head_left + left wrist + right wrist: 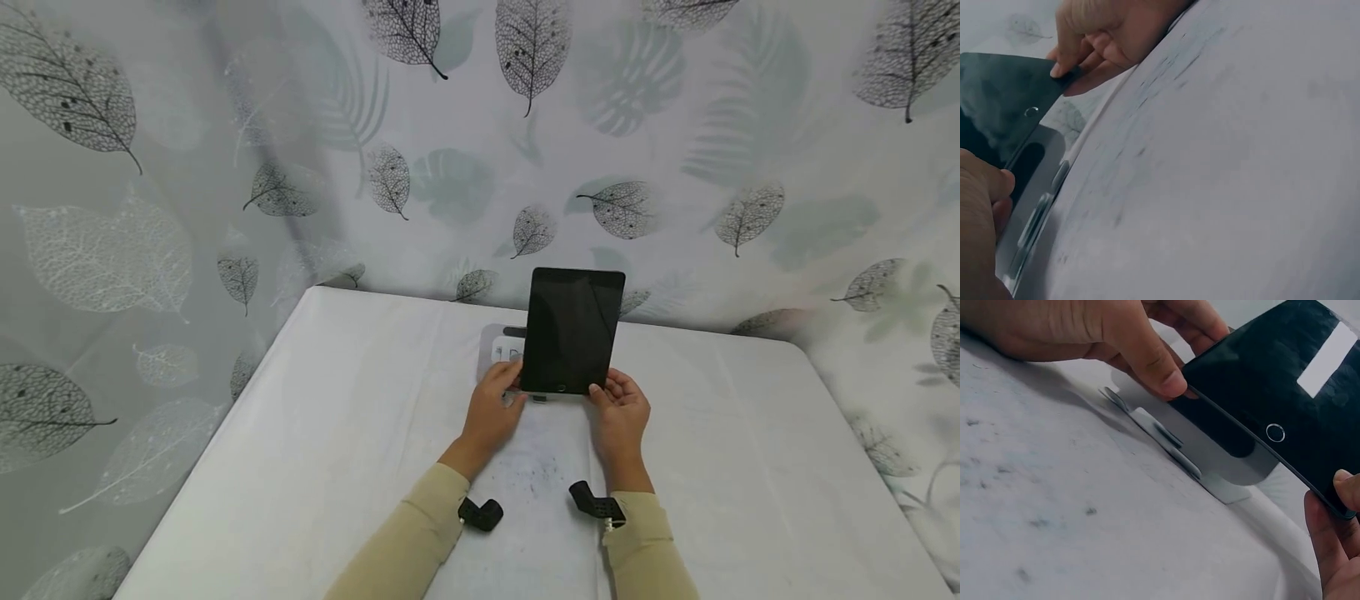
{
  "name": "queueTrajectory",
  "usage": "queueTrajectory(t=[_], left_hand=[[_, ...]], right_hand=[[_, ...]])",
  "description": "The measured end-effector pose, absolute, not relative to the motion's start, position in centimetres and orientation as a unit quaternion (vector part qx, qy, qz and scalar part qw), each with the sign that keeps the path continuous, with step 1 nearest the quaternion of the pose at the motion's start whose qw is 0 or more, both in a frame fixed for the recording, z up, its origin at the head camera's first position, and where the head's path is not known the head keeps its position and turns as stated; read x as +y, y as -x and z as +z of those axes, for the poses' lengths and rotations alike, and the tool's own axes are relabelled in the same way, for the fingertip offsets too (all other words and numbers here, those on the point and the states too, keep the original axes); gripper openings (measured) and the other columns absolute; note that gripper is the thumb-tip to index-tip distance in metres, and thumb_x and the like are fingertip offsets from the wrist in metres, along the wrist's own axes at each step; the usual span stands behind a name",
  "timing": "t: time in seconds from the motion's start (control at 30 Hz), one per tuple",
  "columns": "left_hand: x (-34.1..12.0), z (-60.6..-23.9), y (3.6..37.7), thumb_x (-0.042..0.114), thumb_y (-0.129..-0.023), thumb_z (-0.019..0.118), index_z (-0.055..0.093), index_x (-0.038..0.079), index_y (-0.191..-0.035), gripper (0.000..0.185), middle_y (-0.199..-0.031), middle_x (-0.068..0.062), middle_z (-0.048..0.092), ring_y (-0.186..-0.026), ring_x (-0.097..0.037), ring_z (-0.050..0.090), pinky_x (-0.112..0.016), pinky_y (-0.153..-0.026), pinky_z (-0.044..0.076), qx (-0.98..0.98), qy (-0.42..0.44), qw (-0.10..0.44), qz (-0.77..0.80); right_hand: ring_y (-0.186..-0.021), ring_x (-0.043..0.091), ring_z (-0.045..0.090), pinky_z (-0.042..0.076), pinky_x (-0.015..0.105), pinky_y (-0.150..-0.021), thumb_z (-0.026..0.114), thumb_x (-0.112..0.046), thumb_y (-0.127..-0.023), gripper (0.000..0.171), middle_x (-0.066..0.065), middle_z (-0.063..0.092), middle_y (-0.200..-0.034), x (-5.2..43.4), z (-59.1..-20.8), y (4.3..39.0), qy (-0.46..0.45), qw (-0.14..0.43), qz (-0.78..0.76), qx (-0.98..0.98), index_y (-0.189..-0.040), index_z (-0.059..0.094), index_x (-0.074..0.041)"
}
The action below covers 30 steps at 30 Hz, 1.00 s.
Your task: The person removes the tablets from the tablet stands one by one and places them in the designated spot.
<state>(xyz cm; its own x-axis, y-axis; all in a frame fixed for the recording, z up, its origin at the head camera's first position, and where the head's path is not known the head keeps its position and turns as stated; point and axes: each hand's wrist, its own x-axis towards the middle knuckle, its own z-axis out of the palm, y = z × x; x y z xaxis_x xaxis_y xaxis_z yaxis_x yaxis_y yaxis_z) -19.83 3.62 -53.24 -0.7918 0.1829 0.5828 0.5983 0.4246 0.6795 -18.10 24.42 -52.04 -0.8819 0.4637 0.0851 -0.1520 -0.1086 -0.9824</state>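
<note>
A black tablet [574, 329] with a round home button stands tilted up over the far part of the table, its dark screen toward me. My left hand [495, 404] grips its lower left corner, the thumb at the edge in the right wrist view. My right hand [621, 412] pinches the lower right corner, thumb on the front and fingers behind, as the left wrist view shows. Behind the tablet, partly hidden by it, is a flat grey holder [487, 343] with dark pads and a white printed part. In the right wrist view the grey holder [1260, 474] shows just below the tablet's lower edge.
A white cloth covers the table [360, 417], with greyish smudges in front of the hands. Leaf-patterned curtain [465, 125] hangs close behind the table's far edge and along the left side. Black camera mounts [482, 515] sit on both wrists.
</note>
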Motion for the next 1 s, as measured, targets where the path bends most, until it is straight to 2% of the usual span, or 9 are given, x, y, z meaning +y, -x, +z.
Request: queueTrajectory(t=[0.2,0.43,0.6,0.83,1.0], left_hand=[[5.1,-53.3,19.7,-0.006,-0.085,0.077,0.058,-0.004,-0.14,0.059,-0.126,-0.014,0.064,-0.094,-0.02,0.065,-0.021,-0.081,0.059,-0.805,0.252,0.226,-0.486],[6.7,-53.2,19.3,-0.008,-0.082,0.079,0.062,-0.003,-0.136,0.058,-0.111,-0.011,0.066,-0.086,-0.018,0.062,-0.022,-0.077,0.056,-0.796,0.251,0.245,-0.493],[8.1,-53.3,19.0,-0.01,-0.08,0.079,0.063,-0.003,-0.135,0.058,-0.103,-0.011,0.064,-0.084,-0.019,0.063,-0.022,-0.076,0.058,-0.793,0.241,0.238,-0.507],[9.4,-53.3,18.3,-0.009,-0.082,0.078,0.061,0.0,-0.139,0.06,-0.111,-0.013,0.066,-0.087,-0.02,0.067,-0.02,-0.078,0.059,-0.793,0.218,0.205,-0.531],[9.8,-53.2,18.3,-0.006,-0.081,0.08,0.065,0.001,-0.135,0.057,-0.117,-0.013,0.07,-0.089,-0.02,0.071,-0.02,-0.08,0.059,-0.79,0.215,0.2,-0.538]], right_hand=[[-0.081,0.002,0.069,0.06,0.016,-0.074,0.066,0.019,-0.087,0.033,-0.01,0.072,-0.089,25.6,-52.0,17.8,0.128,0.213,0.746,-0.618,-0.119,0.061,0.009],[-0.084,0.002,0.071,0.061,0.017,-0.072,0.063,0.024,-0.085,0.049,-0.01,0.076,-0.091,27.1,-52.1,17.3,0.111,0.23,0.758,-0.601,-0.133,0.058,0.016],[-0.085,0.004,0.072,0.061,0.018,-0.072,0.064,0.025,-0.084,0.053,-0.007,0.077,-0.094,28.2,-52.2,16.9,0.096,0.244,0.769,-0.583,-0.135,0.054,0.016],[-0.08,0.0,0.07,0.06,0.016,-0.071,0.066,0.024,-0.083,0.053,-0.013,0.076,-0.086,30.1,-52.4,16.7,0.131,0.216,0.732,-0.633,-0.134,0.059,0.011],[-0.077,-0.004,0.07,0.059,0.013,-0.069,0.067,0.021,-0.084,0.053,-0.018,0.074,-0.083,31.4,-52.0,16.5,0.156,0.191,0.698,-0.672,-0.135,0.061,0.008]])
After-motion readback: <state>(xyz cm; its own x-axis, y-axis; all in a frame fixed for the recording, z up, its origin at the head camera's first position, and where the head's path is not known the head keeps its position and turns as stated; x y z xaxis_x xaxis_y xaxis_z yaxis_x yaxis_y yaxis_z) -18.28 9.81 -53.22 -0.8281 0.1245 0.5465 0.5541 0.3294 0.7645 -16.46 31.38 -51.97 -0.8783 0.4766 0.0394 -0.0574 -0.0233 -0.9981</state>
